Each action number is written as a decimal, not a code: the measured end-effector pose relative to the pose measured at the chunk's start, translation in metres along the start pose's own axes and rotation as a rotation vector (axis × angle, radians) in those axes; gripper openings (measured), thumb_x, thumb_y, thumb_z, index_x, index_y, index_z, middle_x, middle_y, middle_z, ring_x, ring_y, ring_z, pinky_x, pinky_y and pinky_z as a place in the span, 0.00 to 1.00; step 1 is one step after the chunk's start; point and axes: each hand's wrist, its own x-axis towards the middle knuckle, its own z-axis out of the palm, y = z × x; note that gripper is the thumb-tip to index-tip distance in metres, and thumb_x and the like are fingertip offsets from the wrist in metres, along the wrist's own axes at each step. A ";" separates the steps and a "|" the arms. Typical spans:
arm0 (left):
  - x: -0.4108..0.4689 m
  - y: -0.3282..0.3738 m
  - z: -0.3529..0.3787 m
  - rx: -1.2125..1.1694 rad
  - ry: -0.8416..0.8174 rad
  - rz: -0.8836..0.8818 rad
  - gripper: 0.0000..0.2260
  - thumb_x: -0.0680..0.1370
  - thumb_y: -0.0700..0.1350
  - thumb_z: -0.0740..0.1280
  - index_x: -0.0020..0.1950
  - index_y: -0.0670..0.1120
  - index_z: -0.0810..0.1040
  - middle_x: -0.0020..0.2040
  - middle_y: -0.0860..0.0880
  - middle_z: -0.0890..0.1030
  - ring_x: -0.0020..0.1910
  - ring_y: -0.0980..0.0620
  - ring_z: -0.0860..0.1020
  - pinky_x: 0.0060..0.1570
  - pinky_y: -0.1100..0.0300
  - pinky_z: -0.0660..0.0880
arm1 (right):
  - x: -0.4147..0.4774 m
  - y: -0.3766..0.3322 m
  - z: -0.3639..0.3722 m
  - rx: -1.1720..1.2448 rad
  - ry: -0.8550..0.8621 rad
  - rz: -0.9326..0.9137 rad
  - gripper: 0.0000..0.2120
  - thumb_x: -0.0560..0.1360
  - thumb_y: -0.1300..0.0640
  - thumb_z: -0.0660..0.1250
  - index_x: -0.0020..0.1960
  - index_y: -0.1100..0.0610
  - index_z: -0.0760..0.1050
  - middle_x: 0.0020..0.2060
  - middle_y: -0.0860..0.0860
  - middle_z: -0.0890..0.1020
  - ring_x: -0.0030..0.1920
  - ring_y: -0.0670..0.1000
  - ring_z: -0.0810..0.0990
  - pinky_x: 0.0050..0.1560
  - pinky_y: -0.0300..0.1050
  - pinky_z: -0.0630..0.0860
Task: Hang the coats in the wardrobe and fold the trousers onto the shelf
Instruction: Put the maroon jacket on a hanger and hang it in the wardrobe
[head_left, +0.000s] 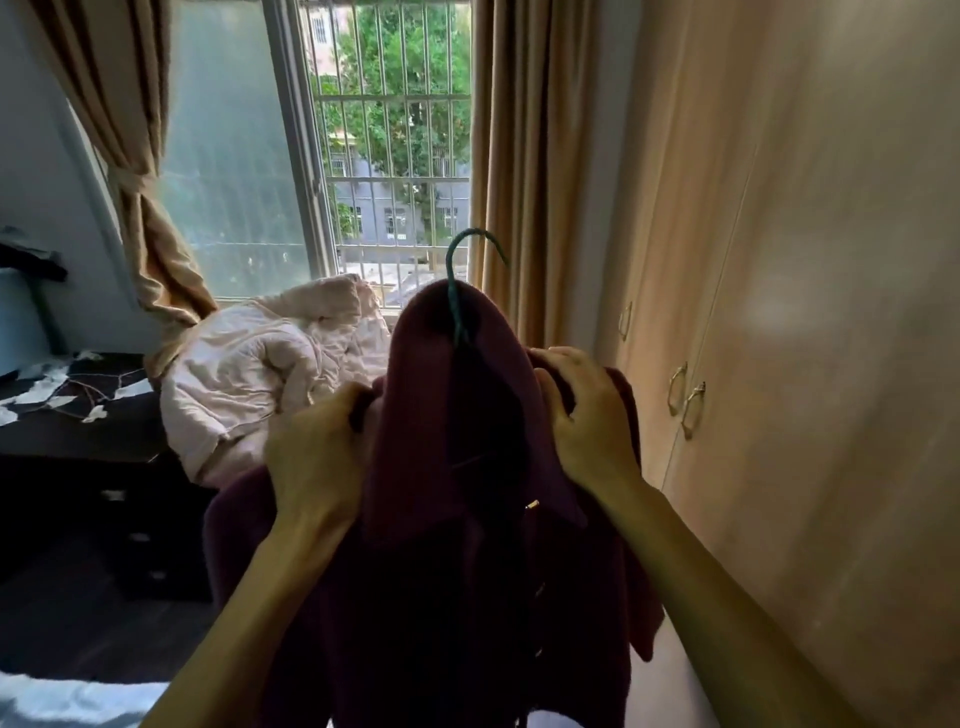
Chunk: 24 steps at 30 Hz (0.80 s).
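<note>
A dark maroon coat (441, 571) hangs in front of me on a green hanger whose hook (470, 249) sticks up above the collar. My left hand (317, 457) grips the coat's left shoulder. My right hand (587, 415) grips the right shoulder, fingers curled into the fabric. The hanger's bar is hidden inside the coat. The wardrobe (779, 312) stands to the right with its doors closed; its metal handles (685, 400) are just right of my right hand.
A pale pink quilt (260, 374) lies crumpled on the bed ahead. A dark dresser (78, 441) stands at the left. Behind are a barred window (395, 145) and beige curtains (524, 156). Light bedding (67, 701) shows at bottom left.
</note>
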 end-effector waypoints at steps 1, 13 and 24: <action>0.006 -0.008 0.010 -0.009 -0.025 -0.012 0.07 0.77 0.43 0.65 0.47 0.40 0.79 0.39 0.40 0.81 0.39 0.41 0.77 0.30 0.68 0.57 | 0.004 0.005 0.005 -0.016 0.006 0.006 0.13 0.80 0.51 0.60 0.62 0.51 0.76 0.57 0.44 0.76 0.58 0.42 0.73 0.62 0.37 0.68; 0.092 -0.077 0.125 -0.222 -0.121 0.144 0.18 0.76 0.56 0.57 0.44 0.46 0.80 0.35 0.45 0.82 0.33 0.44 0.78 0.34 0.54 0.71 | 0.047 0.075 0.072 -0.243 0.121 0.135 0.13 0.80 0.55 0.59 0.62 0.52 0.75 0.57 0.44 0.75 0.58 0.37 0.68 0.62 0.26 0.60; 0.150 -0.073 0.235 -0.174 -0.173 0.295 0.15 0.76 0.53 0.59 0.40 0.45 0.79 0.32 0.46 0.80 0.30 0.43 0.76 0.33 0.61 0.58 | 0.080 0.181 0.088 -0.313 0.122 0.238 0.12 0.81 0.55 0.60 0.62 0.53 0.74 0.55 0.45 0.77 0.57 0.44 0.73 0.62 0.50 0.71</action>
